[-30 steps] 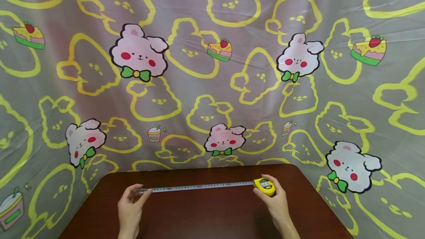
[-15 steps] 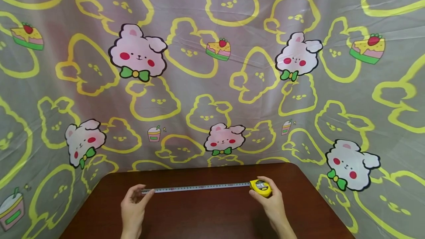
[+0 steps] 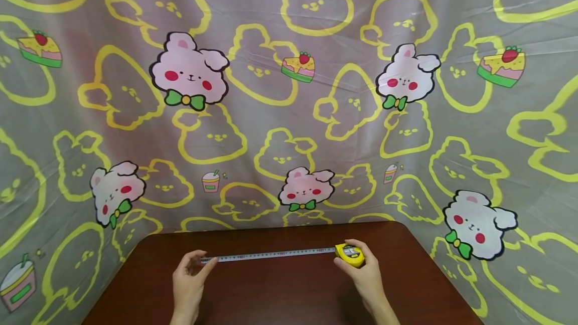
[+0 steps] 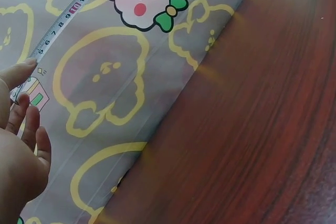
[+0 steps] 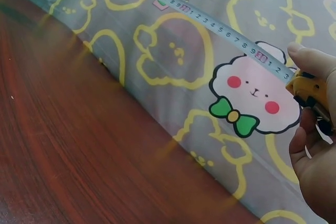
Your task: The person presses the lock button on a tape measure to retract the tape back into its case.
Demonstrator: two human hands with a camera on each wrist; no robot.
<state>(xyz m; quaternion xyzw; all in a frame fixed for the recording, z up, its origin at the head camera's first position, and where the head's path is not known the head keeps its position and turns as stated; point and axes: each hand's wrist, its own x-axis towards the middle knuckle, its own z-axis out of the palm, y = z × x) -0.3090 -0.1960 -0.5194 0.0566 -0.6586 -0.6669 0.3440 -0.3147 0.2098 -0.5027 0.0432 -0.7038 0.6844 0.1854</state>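
Observation:
A yellow tape measure (image 3: 350, 255) sits in my right hand (image 3: 369, 276), gripped between thumb and fingers. Its white blade (image 3: 275, 254), printed with black and red numbers, stretches leftward above the table. At the far end my left hand (image 3: 188, 280) pinches the blade's tip between thumb and fingers. In the left wrist view the blade (image 4: 65, 17) runs up and away from the left thumb (image 4: 23, 72); the tip itself is mostly hidden by the fingers. The right wrist view has the yellow case (image 5: 307, 87) at its right edge, partly covered by the right hand (image 5: 315, 177).
Below both hands lies a dark reddish-brown wooden table (image 3: 271, 295) with rounded far corners. A grey curtain (image 3: 271, 114) printed with yellow outlines and white rabbits hangs behind it and on both sides.
My hands have come closer together, the left moving right and the right moving left. The stretch of blade between them is shorter. Both hands have kept their hold.

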